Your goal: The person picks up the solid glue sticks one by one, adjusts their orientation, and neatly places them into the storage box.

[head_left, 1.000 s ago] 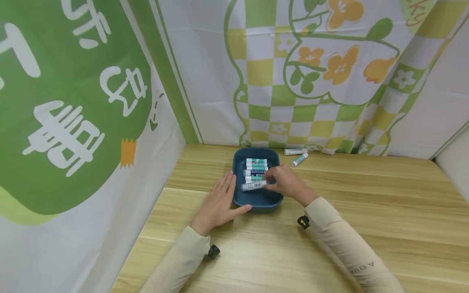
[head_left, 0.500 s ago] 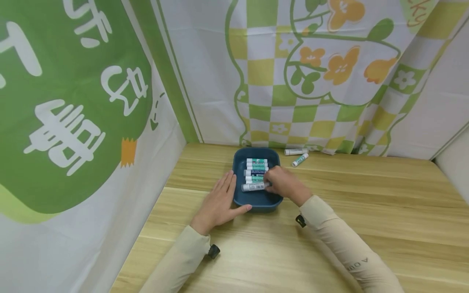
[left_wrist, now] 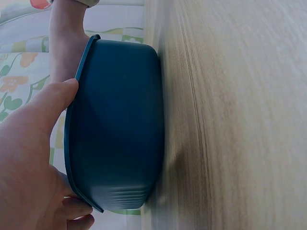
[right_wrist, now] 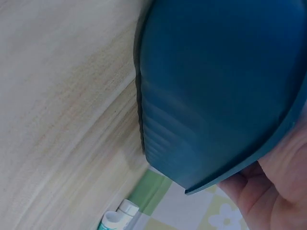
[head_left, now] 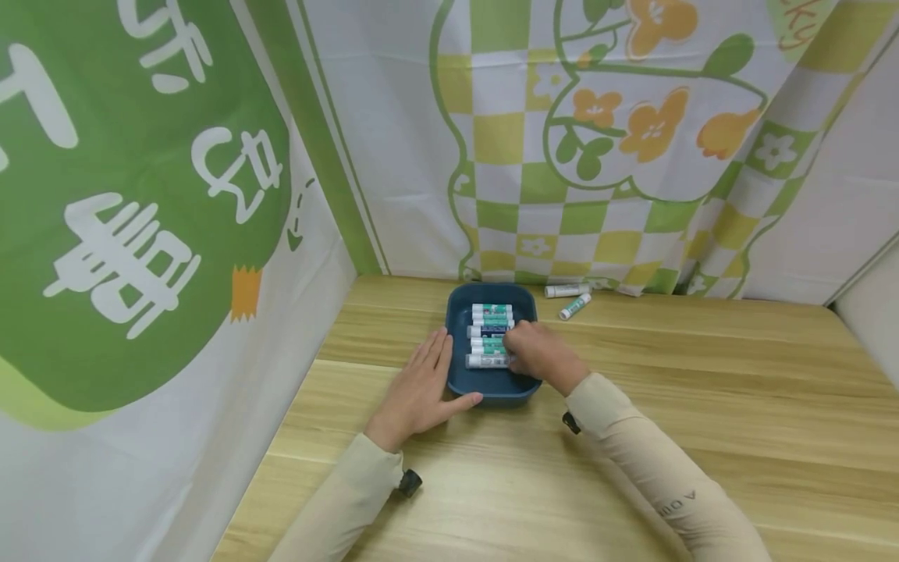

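A dark blue plastic tray (head_left: 500,388) stands on the wooden table, with several glue sticks (head_left: 493,310) lying crosswise in a row inside it. Most have green-and-white labels; one is navy. My right hand (head_left: 544,353) reaches over the right rim and pinches the right end of a grey-white glue stick (head_left: 485,361), the nearest of the row; its fingertips are hidden. Along the left side lies my left hand (head_left: 413,388), fingers straight against the tray and thumb at the front corner. In the left wrist view, the thumb (left_wrist: 64,91) touches the tray's rim.
Two more glue sticks lie outside the tray at the back: a grey-white one (head_left: 566,291) by the curtain and a green-labelled one (head_left: 575,307) in front of it. A printed curtain (head_left: 590,226) hangs behind the table, and another cloth (head_left: 281,375) hangs at the left.
The grey-white glue stick in my right hand has gone from slightly tilted to level, lying parallel with the row. My right forearm has shifted a little left. The left hand stays put.
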The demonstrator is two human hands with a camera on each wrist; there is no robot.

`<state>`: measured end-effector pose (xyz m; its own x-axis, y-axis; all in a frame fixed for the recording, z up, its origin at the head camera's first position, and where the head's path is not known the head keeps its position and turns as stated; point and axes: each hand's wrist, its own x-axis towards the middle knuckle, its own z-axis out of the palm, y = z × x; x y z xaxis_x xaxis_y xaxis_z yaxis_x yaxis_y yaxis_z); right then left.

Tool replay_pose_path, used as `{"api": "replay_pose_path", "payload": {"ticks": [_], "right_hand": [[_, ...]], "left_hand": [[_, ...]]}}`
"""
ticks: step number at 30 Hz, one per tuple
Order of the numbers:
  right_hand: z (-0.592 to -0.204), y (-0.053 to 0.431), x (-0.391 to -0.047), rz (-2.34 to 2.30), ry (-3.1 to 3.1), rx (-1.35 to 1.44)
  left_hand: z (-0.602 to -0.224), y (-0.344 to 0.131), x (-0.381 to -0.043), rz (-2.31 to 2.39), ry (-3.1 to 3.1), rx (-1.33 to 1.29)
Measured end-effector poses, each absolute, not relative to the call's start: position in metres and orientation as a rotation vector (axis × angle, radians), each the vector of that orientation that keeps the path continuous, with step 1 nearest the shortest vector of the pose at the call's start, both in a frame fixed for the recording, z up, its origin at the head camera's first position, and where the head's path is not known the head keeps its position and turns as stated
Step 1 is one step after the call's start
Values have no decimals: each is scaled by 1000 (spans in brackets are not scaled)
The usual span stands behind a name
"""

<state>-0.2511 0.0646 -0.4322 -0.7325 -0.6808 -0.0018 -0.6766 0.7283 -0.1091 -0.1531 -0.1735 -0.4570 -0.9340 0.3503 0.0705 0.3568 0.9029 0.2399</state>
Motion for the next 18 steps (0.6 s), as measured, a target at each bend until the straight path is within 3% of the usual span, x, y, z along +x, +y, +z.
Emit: {"api": "replay_pose_path", "payload": {"ticks": [7,18], "right_hand": [[-430,66,-252,-154,2875,-1155],[-408,100,-266,-677,2990,-1103]], "left_hand": [[-456,-173,-153,-397,-3048,-565],[-456,-173,-154,-382,-3059,-562]]}}
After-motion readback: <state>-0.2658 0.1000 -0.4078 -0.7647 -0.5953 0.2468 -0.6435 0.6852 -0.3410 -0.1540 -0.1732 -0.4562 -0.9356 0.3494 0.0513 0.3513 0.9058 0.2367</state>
